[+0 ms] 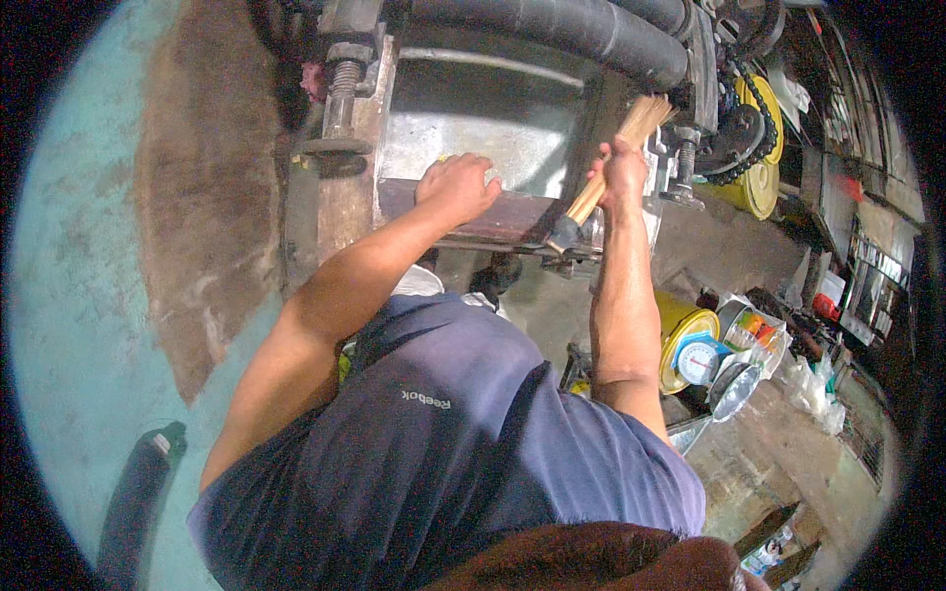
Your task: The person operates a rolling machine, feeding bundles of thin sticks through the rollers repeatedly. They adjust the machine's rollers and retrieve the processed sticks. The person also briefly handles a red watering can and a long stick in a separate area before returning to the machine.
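Observation:
My left hand (458, 192) is at the metal tray (473, 138) of a machine, above its reddish-brown front edge (409, 195), with fingers curled over something small and yellowish, mostly hidden. My right hand (621, 177) grips a broom of pale bristles (644, 118) with a dark bound end (564, 233), held slanting over the right side of the tray. Large dark rollers (552, 39) run across the machine beyond both hands.
Threaded posts (345, 98) flank the tray; a chain (754, 133) and yellow wheel (764, 187) are at right. Lower right are a yellow bucket (680, 320), round scale (698, 361), metal bowl (734, 392) and plastic bags (818, 394). A dark cylinder (143, 502) lies lower left.

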{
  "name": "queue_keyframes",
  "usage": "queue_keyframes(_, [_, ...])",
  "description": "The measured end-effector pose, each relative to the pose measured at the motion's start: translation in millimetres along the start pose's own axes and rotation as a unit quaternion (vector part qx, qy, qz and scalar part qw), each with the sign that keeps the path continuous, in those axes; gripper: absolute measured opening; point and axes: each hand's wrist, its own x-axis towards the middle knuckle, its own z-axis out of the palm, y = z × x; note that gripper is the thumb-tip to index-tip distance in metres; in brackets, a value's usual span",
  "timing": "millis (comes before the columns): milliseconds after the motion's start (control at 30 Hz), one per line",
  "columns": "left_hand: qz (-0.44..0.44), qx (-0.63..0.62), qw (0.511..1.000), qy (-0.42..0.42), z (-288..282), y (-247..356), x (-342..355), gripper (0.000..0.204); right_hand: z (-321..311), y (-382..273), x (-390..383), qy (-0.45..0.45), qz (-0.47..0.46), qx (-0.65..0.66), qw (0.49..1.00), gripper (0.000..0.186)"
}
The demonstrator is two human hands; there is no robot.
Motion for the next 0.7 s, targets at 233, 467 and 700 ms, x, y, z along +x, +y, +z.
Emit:
queue_keyframes(233, [0.005,0.008,1.000,-0.021,2.4,-4.4,3.0,0.042,-17.2,-45.5,-1.0,-0.017,-0.021,0.042,0.999,0.015])
queue_keyframes(467, [-0.019,0.018,0.999,-0.037,-2.7,-2.3,2.7,0.046,-19.9,-79.1,-60.6,0.062,-0.287,-0.060,0.954,0.020])
queue_keyframes(700, [-0.020,0.014,0.999,-0.033,-2.8,-1.2,3.3,0.045,-3.2,22.0,10.0,0.025,0.031,-0.013,0.999,0.015])
